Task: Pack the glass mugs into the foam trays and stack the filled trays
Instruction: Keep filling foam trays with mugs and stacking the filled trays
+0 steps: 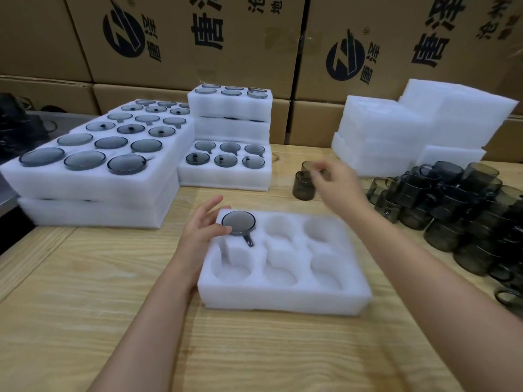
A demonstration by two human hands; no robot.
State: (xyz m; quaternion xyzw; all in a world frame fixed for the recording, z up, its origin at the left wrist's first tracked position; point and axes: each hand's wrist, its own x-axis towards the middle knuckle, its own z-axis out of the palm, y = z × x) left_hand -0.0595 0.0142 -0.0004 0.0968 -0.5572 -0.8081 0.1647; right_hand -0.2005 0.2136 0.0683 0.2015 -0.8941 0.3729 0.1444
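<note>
A white foam tray [285,295] with six pockets lies on the wooden table in front of me. One smoky glass mug [238,222] sits bottom-up in its far-left pocket, handle pointing toward me. My left hand [202,230] is beside that mug, thumb touching its rim and fingers spread straight. My right hand [336,181] is blurred and reaches over two loose mugs [304,185] standing past the tray. Its fingers curl down by the farther one, and I cannot tell whether they hold it. A big pile of loose mugs [458,202] lies at the right.
Filled foam trays [93,179] are stacked at the left, with more filled trays [226,168] behind the middle. Empty foam trays [410,131] are piled at the back right. Cardboard boxes [184,38] wall off the rear of the table.
</note>
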